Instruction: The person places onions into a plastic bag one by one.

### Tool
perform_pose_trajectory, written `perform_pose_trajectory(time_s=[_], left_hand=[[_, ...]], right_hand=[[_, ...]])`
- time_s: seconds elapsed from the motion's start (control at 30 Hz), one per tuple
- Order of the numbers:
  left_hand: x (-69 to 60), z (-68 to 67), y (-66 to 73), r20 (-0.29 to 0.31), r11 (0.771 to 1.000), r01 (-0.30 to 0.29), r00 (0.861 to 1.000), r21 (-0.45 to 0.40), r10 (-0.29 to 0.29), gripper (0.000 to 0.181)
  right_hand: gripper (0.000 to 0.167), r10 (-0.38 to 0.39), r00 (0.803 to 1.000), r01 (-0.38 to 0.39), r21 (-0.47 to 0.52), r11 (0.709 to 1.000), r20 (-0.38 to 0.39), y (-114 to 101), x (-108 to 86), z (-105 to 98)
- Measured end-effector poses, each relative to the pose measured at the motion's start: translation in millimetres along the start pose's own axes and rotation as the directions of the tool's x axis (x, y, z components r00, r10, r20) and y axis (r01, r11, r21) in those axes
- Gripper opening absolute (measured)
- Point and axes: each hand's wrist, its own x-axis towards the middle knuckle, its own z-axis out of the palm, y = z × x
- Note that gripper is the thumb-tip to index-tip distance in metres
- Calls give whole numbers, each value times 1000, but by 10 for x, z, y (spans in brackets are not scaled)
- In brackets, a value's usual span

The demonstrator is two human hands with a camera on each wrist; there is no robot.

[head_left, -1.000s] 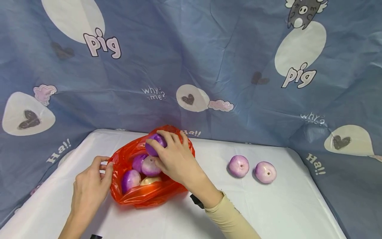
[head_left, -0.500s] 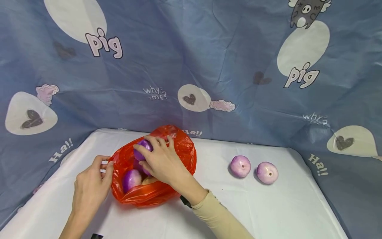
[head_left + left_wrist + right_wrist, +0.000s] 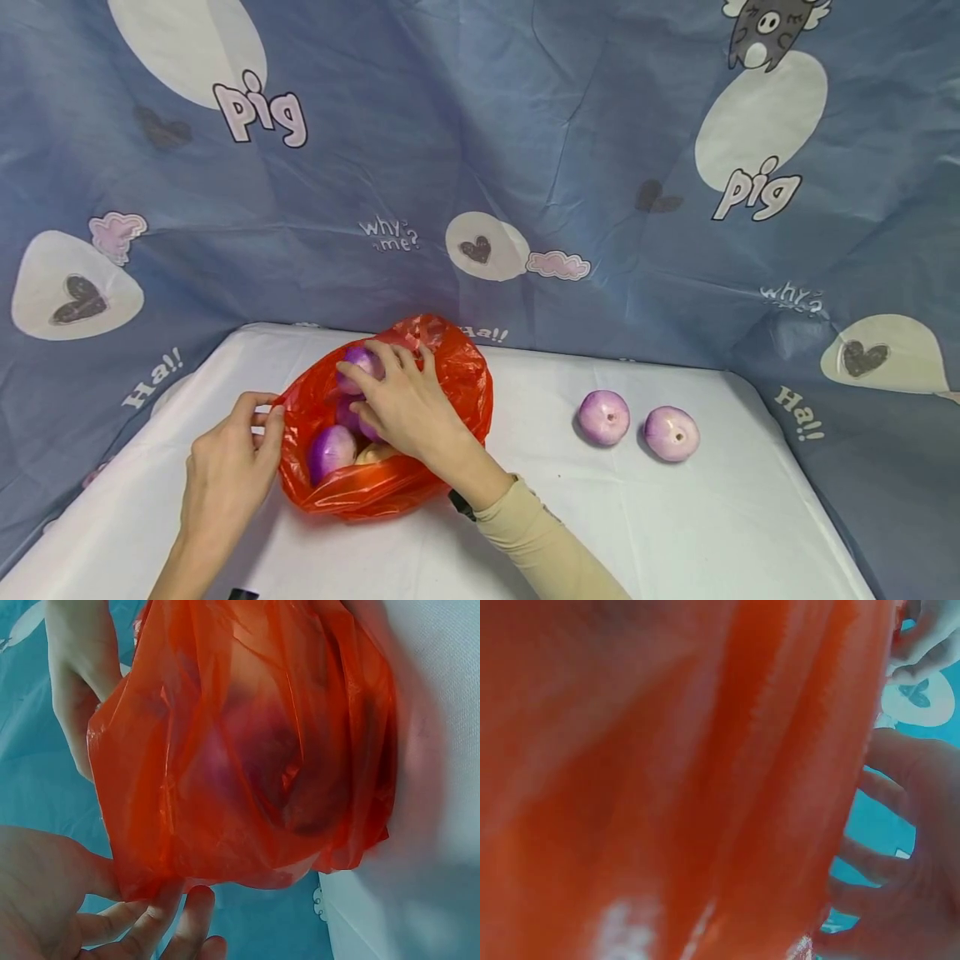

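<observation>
My left hand [image 3: 228,462] pinches the left rim of a red plastic bag [image 3: 382,496], between thumb and fingers; the left wrist view shows this hold close up. Several purple onions, among them one onion [image 3: 332,452] near the front, lie inside, beside a yellowish round thing [image 3: 375,453]. Over the bag's mouth, my right hand [image 3: 412,412] holds a purple onion [image 3: 358,369] between its thumb and fingers, at the back left of the bag. My right hand partly hides the onions beneath it. In the right wrist view, the red plastic covers most of the picture.
Two paler purple onions, a left one [image 3: 603,417] and a right one [image 3: 671,434], sit on the white tablecloth [image 3: 570,533] to the right of the bag. A blue printed cloth [image 3: 480,167] hangs behind the table.
My right hand has carried the onion left and slightly down within the bag's mouth, then has nearly stopped. My left hand keeps its hold on the rim.
</observation>
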Motion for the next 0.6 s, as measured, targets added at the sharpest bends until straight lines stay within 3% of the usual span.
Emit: perform_pose_trajectory(time_s=[0.3, 0.6], left_hand=[[-3, 14, 1, -8, 1000, -13, 1000, -8, 13, 24], [-6, 13, -6, -13, 1000, -18, 1000, -4, 18, 23]], right_hand=[[52, -11, 1000, 11, -59, 998, -9, -5, -48, -40], [50, 3, 1000, -3, -50, 999, -10, 11, -122, -107]])
